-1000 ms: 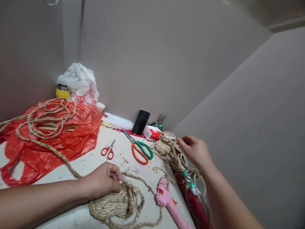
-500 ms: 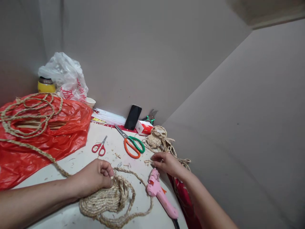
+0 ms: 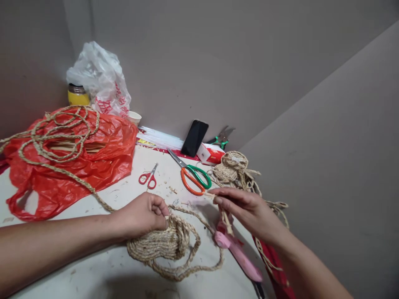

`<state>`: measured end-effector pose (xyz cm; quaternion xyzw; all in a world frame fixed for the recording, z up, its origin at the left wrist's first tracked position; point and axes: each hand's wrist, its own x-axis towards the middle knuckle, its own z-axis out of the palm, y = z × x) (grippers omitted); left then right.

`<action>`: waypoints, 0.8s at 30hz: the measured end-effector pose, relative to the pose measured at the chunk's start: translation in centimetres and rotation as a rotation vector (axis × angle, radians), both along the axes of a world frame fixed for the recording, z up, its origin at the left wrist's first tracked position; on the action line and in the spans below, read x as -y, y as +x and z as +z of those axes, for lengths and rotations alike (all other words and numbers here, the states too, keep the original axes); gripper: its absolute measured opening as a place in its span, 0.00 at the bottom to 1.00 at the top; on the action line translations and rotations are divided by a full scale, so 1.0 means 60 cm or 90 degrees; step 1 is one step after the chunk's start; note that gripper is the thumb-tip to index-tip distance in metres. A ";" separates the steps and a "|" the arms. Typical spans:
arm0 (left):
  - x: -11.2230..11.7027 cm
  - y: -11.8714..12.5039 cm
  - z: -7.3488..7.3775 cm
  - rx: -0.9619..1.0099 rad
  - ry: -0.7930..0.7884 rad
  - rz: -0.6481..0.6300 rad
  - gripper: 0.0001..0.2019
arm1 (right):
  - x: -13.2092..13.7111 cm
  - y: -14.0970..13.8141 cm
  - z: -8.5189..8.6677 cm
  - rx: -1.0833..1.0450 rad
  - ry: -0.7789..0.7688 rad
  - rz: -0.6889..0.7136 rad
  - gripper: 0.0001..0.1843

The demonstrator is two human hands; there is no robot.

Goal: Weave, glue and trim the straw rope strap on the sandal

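Observation:
In the head view, my left hand [image 3: 145, 214] is closed at the upper edge of a slipper-shaped piece of coiled straw braid [image 3: 157, 245], pinching it there; the fingertips are partly hidden. A long straw braid [image 3: 75, 174] runs from behind that wrist up to the left. My right hand [image 3: 245, 207] pinches a short pale straw strand [image 3: 227, 222] between thumb and fingers, with one end hanging down. Just below it lies a pink glue gun [image 3: 241, 255], its front end partly covered by the hand and strand. A loose loop of braid [image 3: 199, 265] lies between the woven piece and the glue gun.
Small red scissors [image 3: 149, 178] and larger scissors with orange and green handles [image 3: 193, 176] lie beyond my hands. Behind are a phone [image 3: 195, 138], green-handled pliers [image 3: 223, 137] and coiled braid [image 3: 232, 166]. A red plastic bag [image 3: 115, 137] fills the left side.
My right hand has picked up the straw strand from the table and brought it over the glue gun. The left hand keeps its hold. The whole view has shifted, moving things rightward.

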<state>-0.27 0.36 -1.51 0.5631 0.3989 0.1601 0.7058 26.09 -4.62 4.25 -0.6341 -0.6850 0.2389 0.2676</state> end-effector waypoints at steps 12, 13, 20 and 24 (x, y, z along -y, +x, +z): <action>0.008 0.006 0.013 0.014 0.001 0.160 0.07 | 0.130 -0.185 -0.031 0.055 0.248 -0.017 0.05; 0.010 0.006 0.014 0.023 -0.002 0.174 0.07 | 0.131 -0.197 -0.049 0.090 0.260 0.003 0.06; 0.014 0.006 0.015 0.053 -0.012 0.196 0.06 | 0.093 -0.214 -0.089 0.200 0.304 -0.113 0.07; 0.012 0.006 0.011 0.057 -0.003 0.215 0.06 | 0.076 -0.218 -0.080 0.158 0.321 -0.121 0.05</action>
